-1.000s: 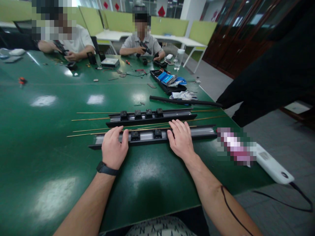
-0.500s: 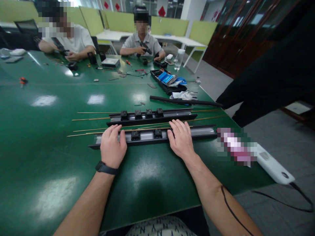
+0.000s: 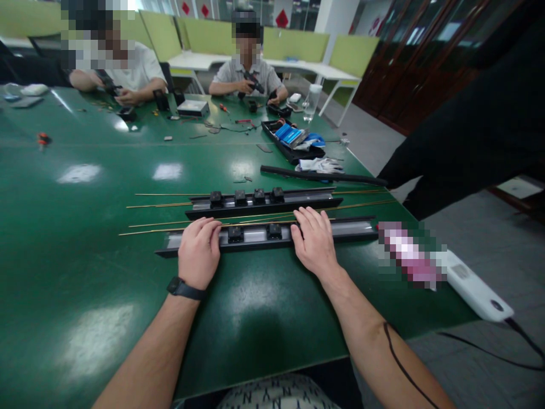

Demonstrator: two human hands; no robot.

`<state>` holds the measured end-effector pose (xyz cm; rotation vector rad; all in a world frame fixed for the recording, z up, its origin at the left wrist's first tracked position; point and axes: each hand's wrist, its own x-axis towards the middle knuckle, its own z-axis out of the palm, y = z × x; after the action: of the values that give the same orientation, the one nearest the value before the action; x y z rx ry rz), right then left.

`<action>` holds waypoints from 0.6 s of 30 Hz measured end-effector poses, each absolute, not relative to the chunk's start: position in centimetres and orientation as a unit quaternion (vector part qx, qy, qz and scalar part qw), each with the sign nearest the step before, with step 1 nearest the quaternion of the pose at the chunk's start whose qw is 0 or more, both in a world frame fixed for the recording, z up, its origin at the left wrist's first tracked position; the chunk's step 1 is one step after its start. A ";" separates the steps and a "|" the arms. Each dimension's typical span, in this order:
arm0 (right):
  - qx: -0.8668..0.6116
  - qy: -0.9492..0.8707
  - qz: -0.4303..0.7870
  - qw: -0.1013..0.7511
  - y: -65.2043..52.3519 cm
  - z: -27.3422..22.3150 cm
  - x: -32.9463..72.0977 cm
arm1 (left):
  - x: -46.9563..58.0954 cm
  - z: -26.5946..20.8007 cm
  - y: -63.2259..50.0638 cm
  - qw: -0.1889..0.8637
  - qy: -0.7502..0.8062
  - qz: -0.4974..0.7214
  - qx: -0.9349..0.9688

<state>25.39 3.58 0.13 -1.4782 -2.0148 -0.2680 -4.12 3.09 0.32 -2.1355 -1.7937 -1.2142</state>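
Note:
The nearer black channel (image 3: 357, 227), a long trough with a pale inner floor, lies across the table in front of me. Two small black blocks sit in it, the left block (image 3: 235, 233) and the right block (image 3: 274, 231), between my hands. My left hand (image 3: 199, 250) rests over the channel's left part, thumb and fingers together; what they grip is hidden. My right hand (image 3: 314, 238) curls over the right part, with a dark block (image 3: 299, 225) partly showing between thumb and fingers. Thin brass rods (image 3: 149, 225) run along the channel's far side.
A second black channel (image 3: 309, 203) with several black blocks lies just beyond. Farther off are a black tube (image 3: 323, 175), work gloves (image 3: 320, 165) and a black tray (image 3: 293, 153). At right sits a white power strip (image 3: 472, 287). Two people work across the table.
My left thumb has closed against its fingers, and that hand has shifted slightly right. My right hand stays nearly still over the channel.

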 end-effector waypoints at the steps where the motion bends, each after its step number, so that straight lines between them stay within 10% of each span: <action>1: -0.560 -0.762 -0.102 0.308 3.6 0.1 25.4 | -4.1 0.3 3.1 0.052 -0.589 -0.398 -0.702; 18: -0.559 -0.761 -0.101 0.312 3.6 0.1 25.4 | -4.2 0.3 3.1 0.054 -0.594 -0.392 -0.700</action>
<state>25.40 3.62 0.10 -1.4754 -2.0081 -0.2660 -4.24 3.09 0.30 -2.1282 -1.8046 -1.1921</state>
